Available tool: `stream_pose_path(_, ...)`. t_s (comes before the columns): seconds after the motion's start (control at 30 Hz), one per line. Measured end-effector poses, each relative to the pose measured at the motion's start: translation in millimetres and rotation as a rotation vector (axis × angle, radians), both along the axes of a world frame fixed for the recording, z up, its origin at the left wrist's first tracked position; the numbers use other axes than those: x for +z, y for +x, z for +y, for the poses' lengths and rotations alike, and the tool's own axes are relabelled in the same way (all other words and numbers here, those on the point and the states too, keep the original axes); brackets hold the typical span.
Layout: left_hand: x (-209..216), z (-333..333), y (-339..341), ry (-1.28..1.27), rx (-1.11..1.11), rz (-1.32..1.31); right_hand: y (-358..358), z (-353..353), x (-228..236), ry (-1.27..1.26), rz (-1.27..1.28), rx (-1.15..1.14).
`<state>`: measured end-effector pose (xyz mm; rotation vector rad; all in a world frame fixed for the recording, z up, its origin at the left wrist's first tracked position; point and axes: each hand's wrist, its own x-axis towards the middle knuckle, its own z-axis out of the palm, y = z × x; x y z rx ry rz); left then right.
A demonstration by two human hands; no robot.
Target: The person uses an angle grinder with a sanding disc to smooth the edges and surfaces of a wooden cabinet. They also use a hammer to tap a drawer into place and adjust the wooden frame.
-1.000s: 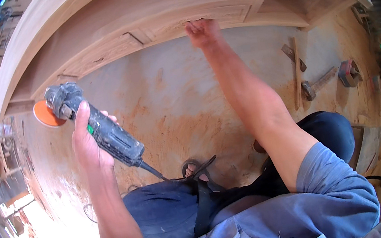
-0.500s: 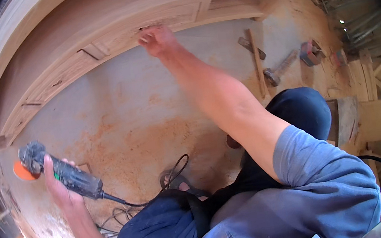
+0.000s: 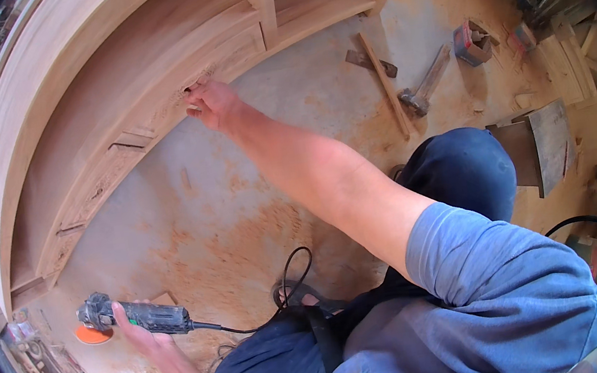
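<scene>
My left hand point(image 3: 146, 335) is wrapped round the dark body of an angle grinder point(image 3: 157, 317), which has an orange disc point(image 3: 95, 334) on its underside. The grinder hangs above the floor, apart from the furniture, and its cord runs right past my knee. My right arm reaches forward to a long, bare wooden cabinet point(image 3: 106, 98). There my right hand point(image 3: 212, 101) has its fingers bent against a carved front panel point(image 3: 221, 57), beside a small dark hole. What the fingertips grip, if anything, is hidden.
A hammer point(image 3: 427, 86), a wooden strip point(image 3: 383, 85) across a flat dark tool point(image 3: 360, 62), and an open box point(image 3: 472, 41) lie on the dusty floor, right. A board-sided wooden piece point(image 3: 549, 146) stands beside my right knee. Loops of black cord point(image 3: 301, 261) lie by my foot.
The view has turned, so the cabinet sits lower on the left. The grinder in my left hand appears farther right and more level. My right hand is still at the carved panel.
</scene>
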<state>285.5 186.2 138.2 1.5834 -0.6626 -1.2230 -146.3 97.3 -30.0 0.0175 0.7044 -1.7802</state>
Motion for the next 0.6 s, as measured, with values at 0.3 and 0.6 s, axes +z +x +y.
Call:
stream_pose_path(0.3, 23, 13, -22, -0.015, 0.028, -0.083, 5, 14, 26, -0.061, -0.064, 0.054)
stream_pose_path(0.6, 23, 15, -34, 0.029, 0.039, -0.087, -16, 5, 10, -0.009, -0.347, -0.087)
